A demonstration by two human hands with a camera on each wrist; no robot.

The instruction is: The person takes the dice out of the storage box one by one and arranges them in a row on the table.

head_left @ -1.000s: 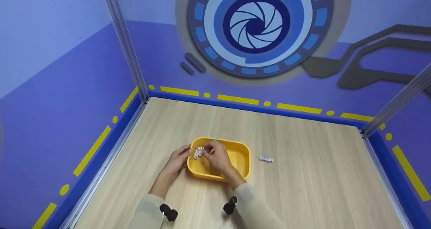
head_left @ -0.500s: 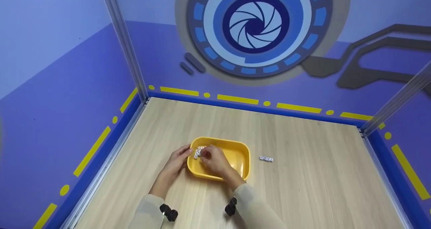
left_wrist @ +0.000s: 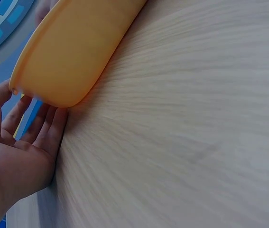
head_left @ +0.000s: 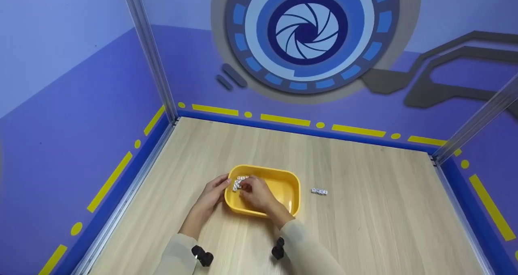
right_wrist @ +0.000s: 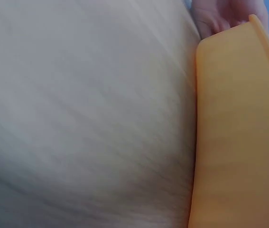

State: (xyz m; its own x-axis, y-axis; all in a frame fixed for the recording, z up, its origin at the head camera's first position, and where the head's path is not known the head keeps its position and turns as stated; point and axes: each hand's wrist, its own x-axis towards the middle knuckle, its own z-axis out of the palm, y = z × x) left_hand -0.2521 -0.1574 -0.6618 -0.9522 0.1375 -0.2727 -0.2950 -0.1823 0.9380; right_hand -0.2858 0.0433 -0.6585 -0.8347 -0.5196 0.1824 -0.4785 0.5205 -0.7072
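Observation:
A yellow plastic basin rests on the wooden table. My left hand holds its left end; in the left wrist view the thumb is at the rim and the fingers lie against the outer wall. Inside, at the left end, is a cluster of small white cubes with dark marks, like dice. My right hand reaches in over the near rim, its bent fingertips right at the cubes. Whether they pinch one I cannot tell. Only the basin's outer wall hides that hand's work in the right wrist view.
To the right of the basin, a short row of similar white cubes lies on the table. Blue printed panels with metal corner posts enclose the table at the back and sides.
My right hand's fingers draw slightly back and down from the left end, and more of the cubes show beyond them. The left hand and the basin stay put.

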